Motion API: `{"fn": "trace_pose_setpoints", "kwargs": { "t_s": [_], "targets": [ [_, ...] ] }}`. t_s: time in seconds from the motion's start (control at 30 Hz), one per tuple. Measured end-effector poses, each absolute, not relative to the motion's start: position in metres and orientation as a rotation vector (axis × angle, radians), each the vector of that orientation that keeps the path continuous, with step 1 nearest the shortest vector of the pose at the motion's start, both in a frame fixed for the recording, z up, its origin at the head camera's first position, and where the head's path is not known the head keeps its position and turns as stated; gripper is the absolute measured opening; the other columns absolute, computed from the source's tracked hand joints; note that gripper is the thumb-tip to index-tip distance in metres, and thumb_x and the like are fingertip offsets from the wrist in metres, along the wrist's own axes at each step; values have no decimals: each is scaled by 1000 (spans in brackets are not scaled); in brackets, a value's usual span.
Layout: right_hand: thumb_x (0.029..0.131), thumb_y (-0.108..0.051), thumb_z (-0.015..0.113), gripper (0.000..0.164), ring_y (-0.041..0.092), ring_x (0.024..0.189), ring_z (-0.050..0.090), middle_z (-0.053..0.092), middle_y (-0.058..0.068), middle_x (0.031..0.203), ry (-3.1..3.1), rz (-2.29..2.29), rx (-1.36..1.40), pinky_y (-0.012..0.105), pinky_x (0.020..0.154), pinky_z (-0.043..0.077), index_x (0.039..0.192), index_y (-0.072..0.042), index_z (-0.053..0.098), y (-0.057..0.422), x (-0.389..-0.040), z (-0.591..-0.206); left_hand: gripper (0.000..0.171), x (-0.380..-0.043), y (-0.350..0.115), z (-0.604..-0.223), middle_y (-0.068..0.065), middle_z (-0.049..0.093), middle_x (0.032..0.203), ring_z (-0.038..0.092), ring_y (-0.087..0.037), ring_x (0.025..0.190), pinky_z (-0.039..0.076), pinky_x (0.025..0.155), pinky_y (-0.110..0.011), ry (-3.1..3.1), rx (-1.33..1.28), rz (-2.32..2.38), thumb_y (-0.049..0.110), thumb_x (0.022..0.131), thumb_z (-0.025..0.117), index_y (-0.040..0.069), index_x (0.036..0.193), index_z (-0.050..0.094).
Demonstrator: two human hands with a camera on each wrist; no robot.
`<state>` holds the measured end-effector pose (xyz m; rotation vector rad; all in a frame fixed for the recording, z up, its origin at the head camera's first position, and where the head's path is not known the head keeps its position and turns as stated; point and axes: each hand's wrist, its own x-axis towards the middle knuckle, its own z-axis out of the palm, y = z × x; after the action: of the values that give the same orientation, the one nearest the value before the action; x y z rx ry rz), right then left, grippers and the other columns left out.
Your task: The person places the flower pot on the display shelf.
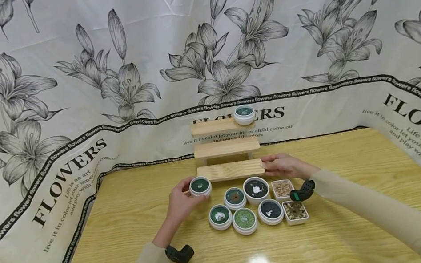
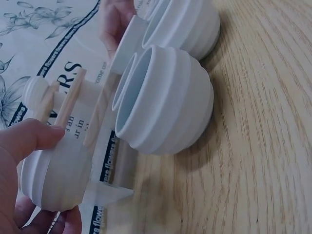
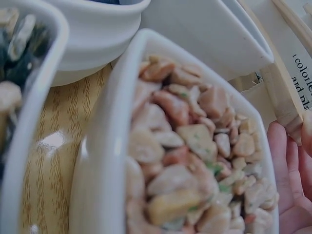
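Note:
In the head view my left hand holds a small white round pot with a dark green filling, just left of the lowest wooden shelf. The left wrist view shows the thumb on the rim and the fingers under this ribbed pot. My right hand grips the right end of that lowest wooden shelf, the front tier of a three-step display stand. Part of that hand shows at the shelf's end in the right wrist view, behind a square pot of pebbles.
Another white pot stands at the right end of the top shelf. In front of the stand are several round pots, among them a light green one, and a second square pebble pot. Flower-printed cloth surrounds the wooden table.

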<state>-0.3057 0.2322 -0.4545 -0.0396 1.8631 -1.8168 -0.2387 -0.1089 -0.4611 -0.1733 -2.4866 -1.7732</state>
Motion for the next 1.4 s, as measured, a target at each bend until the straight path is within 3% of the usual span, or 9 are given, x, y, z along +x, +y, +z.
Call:
{"fn": "trace_pose_setpoints", "kwargs": {
  "t_s": [0.5, 1.4],
  "targets": [
    [99, -2, 45, 59, 4, 83, 65, 62, 0, 96, 1836, -1814, -27, 18, 83, 55, 147, 14, 14, 230, -303, -450, 66, -235, -97, -446, -16, 63, 117, 59, -26, 108, 54, 94, -37, -2445, -227, -1857, 8, 66, 84, 0, 126, 58],
    [99, -3, 46, 62, 4, 83, 64, 60, 0, 98, 1850, -1835, -37, 21, 86, 56, 146, 17, 11, 230, -298, -451, 65, -257, -74, -413, -15, 63, 117, 59, -24, 106, 53, 95, -37, -2417, -297, -1868, 8, 67, 83, 3, 127, 58]
  ]
}}
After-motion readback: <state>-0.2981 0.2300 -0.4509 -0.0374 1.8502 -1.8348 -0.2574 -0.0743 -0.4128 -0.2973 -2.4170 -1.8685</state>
